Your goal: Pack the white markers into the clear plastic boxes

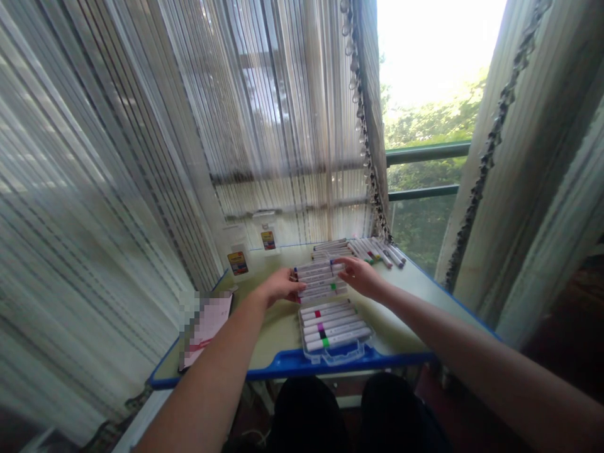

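Observation:
A row of white markers (318, 280) with coloured bands lies side by side in the middle of a small pale green table (415, 289). My left hand (279, 287) presses against the left ends of this row, fingers curled. My right hand (359, 275) grips the right ends, fingers bent over them. Just in front of them a clear plastic case (334, 328) holds several more markers near the table's blue front edge.
More markers (358, 250) lie loose at the far side of the table. Two small packets (237, 262) stand at the back left. A pinkish paper (207, 324) lies at the left edge. Sheer curtains surround the table; a window with a railing is behind.

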